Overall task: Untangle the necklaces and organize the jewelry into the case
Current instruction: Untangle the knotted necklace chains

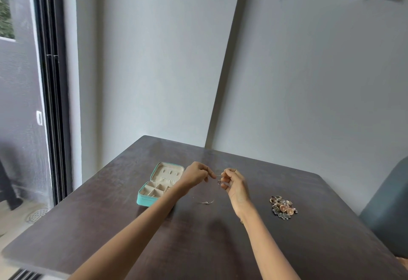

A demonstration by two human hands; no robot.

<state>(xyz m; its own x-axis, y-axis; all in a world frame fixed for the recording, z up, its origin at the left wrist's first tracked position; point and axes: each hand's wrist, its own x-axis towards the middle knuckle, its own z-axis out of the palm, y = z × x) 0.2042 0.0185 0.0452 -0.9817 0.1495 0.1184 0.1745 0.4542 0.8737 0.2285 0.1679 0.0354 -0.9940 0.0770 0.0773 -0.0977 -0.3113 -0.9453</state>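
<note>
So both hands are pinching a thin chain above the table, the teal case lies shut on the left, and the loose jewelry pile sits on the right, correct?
Not quite: the head view shows the teal case lying open, compartments showing. The rest stands.

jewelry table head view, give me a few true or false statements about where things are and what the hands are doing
1. The case lies open on the table. True.
2. Both hands pinch a thin necklace above the table. True: the left hand and the right hand hold it between them.
3. The pile of jewelry sits inside the case. False: it lies on the table, right of the hands.
4. The case is right of the hands. False: it is on the left.
5. A small chain lies on the table below the hands. True.
</note>
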